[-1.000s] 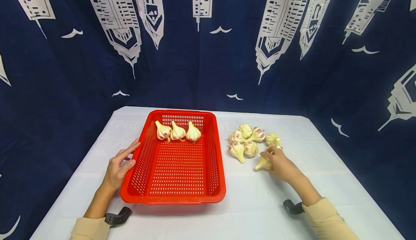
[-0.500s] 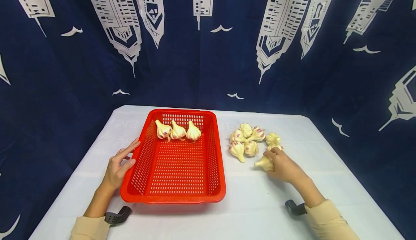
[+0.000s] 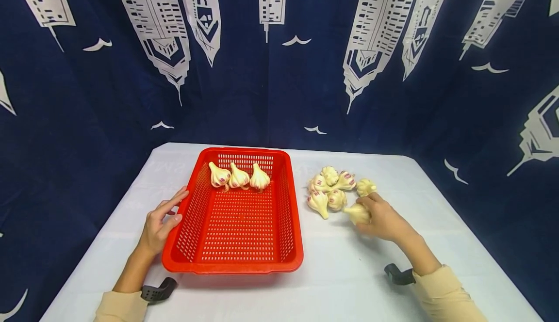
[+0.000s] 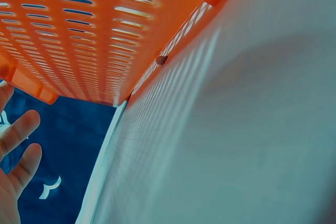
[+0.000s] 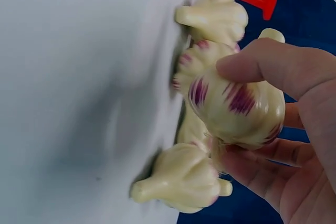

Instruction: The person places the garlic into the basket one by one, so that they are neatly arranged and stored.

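My right hand (image 3: pixel 381 219) grips a garlic bulb (image 5: pixel 239 106) between thumb and fingers, just over the white table. Purple streaks mark its pale skin, and its stem points left in the head view. Several more garlic bulbs (image 3: pixel 319 201) lie grouped beside and behind that hand. At the left side of the red basket (image 3: pixel 233 267), my left hand (image 3: pixel 158 225) rests its straight fingertips against the rim. Inside the basket, three garlic bulbs (image 3: pixel 238 177) stand in a row along the far end, stems up.
The white table (image 3: pixel 332 283) carries everything, its far edge meeting a dark blue curtain (image 3: pixel 271 94) printed with white buildings. Slots pierce the basket's wall (image 4: pixel 79 40) in the left wrist view. Dark wrist straps (image 3: pixel 159 290) sit at both sleeves.
My right hand has lifted the garlic bulb slightly from the table and moved it a little away from me. The left hand and the basket stay where they were.
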A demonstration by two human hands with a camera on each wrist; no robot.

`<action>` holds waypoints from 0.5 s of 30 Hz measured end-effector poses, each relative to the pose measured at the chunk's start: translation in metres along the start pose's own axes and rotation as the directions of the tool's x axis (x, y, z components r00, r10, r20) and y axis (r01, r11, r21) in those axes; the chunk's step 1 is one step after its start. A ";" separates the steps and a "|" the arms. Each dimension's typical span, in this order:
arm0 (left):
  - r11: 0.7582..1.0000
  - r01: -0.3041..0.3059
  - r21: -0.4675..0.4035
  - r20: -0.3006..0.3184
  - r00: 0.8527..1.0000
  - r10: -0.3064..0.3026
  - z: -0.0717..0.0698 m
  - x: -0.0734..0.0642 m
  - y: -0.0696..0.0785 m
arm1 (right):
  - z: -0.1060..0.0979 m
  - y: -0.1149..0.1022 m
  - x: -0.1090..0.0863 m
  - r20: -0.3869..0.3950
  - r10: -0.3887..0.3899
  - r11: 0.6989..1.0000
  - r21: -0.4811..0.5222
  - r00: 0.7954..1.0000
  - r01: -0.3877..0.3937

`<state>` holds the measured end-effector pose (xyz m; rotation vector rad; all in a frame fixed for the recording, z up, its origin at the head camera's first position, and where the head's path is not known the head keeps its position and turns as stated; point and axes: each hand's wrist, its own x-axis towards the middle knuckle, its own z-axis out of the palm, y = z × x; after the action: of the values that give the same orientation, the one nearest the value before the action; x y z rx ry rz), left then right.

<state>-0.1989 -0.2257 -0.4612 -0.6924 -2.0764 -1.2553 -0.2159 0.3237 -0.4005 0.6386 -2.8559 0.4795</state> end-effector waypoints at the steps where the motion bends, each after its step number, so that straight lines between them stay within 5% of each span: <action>1: 1.000 0.002 -0.002 0.002 1.000 -0.002 -0.001 0.000 0.000 | -0.001 -0.001 0.001 -0.004 -0.006 1.000 0.004 1.000 0.006; 15: 1.000 0.021 0.006 0.017 1.000 -0.021 -0.003 -0.001 -0.001 | -0.017 -0.014 0.021 -0.030 -0.040 0.999 0.034 0.999 0.041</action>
<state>-0.1980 -0.2285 -0.4612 -0.6824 -2.1051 -1.2585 -0.2267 0.3098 -0.3759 0.6879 -2.8067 0.5285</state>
